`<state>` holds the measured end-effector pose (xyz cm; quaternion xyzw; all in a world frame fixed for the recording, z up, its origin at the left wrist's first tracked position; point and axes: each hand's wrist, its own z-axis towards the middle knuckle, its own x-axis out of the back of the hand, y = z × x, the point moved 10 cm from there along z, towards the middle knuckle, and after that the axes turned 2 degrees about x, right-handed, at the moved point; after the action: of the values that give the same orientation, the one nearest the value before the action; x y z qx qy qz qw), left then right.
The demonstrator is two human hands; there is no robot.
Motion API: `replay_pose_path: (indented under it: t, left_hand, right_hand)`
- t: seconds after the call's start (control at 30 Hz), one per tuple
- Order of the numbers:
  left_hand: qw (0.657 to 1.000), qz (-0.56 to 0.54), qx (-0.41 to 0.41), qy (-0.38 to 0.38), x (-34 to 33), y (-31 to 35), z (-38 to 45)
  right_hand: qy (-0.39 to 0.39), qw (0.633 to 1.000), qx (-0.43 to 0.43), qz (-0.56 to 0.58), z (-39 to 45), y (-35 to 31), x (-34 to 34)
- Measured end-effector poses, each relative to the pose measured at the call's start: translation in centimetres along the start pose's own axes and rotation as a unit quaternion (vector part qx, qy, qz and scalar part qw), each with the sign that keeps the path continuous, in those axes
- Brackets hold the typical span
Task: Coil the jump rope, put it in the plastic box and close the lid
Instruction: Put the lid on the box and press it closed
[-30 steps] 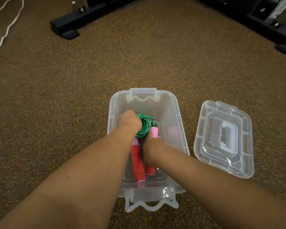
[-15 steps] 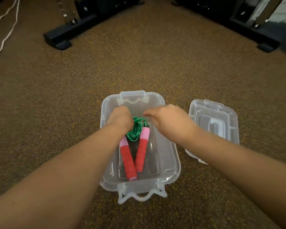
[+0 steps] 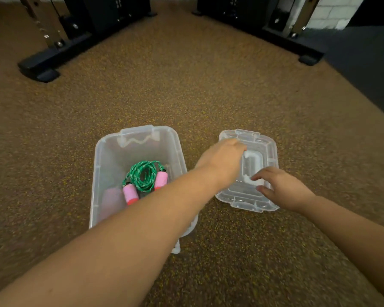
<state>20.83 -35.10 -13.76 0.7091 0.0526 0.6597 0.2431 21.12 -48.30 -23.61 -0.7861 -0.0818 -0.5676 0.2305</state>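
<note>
The jump rope (image 3: 145, 177) sits coiled inside the clear plastic box (image 3: 102, 151), lower middle of the frame: green cord looped up, pink-and-red handles side by side, partly hidden under the left forearm. The box is open. Its clear lid (image 3: 268, 151) lies flat on the speckled brown floor (image 3: 186, 85) just right of the box, not touching it. Both hands are over the lid. The left hand (image 3: 223, 160) reaches across onto its far left part; can't tell if its fingers grip anything. The right hand (image 3: 280, 188) has fingers spread and loose at the near edge, holding nothing. Black equipment bases (image 3: 53, 56) sit at the upper left and upper right.
</note>
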Motion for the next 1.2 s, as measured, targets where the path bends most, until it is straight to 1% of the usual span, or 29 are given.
replay_pose_path:
  t: [0.07,0.13,0.3,0.4,0.5,0.63,0.7,0.8,0.9,1.0,1.07,1.1,1.2]
  left_hand:
    - [0.998,0.039,-0.008,-0.055,-3.5,1.3,-0.1]
    - [0.993,0.057,0.009,-0.103,-7.0,1.3,-0.6]
    - [0.976,0.056,0.092,-0.191,-13.6,-0.8,-2.6]
    - [0.971,0.054,0.115,-0.203,-15.9,-1.9,-3.2]
    - [0.97,0.065,0.116,-0.205,-16.9,-2.3,-3.6]
    - [0.97,0.105,0.096,-0.196,-16.7,-2.1,-3.8]
    - [0.973,0.121,0.088,-0.178,-16.1,-1.9,-3.6]
    - [0.984,0.13,0.059,-0.11,-13.6,-0.7,-2.9]
    - [0.992,0.122,0.023,-0.027,-9.2,1.4,-2.0]
    - [0.992,0.121,-0.024,0.036,-4.6,3.7,-1.1]
    - [0.991,0.098,-0.06,0.066,-2.0,4.8,-0.7]
    - [0.993,0.068,-0.067,0.067,-0.9,4.8,-0.5]
    - [0.996,-0.05,-0.072,0.011,2.1,4.5,-0.2]
  right_hand:
    - [-0.043,0.999,0.005,-0.03,-0.8,0.9,-1.8]
    - [-0.071,0.996,0.01,-0.047,-1.6,1.6,-3.4]
    - [-0.073,0.995,0.047,-0.053,-2.5,1.7,-5.0]
    - [-0.099,0.99,0.07,-0.076,-3.1,1.7,-5.7]
    - [-0.076,0.992,0.066,-0.074,-3.2,1.9,-5.5]
    - [-0.037,0.993,0.079,-0.077,-3.4,1.7,-4.5]
    - [-0.02,0.993,0.087,-0.077,-3.7,1.6,-3.6]
    - [0.041,0.995,0.077,-0.037,-4.3,1.8,-0.4]
    - [0.104,0.993,0.052,0.02,-5.0,2.2,3.8]
    - [0.156,0.985,0.034,0.063,-6.2,2.7,7.4]
    - [0.201,0.973,0.009,0.117,-7.2,3.3,9.7]
    - [0.218,0.965,-0.005,0.148,-7.6,3.5,10.7]
    - [0.246,0.951,-0.034,0.183,-7.7,4.2,12.5]
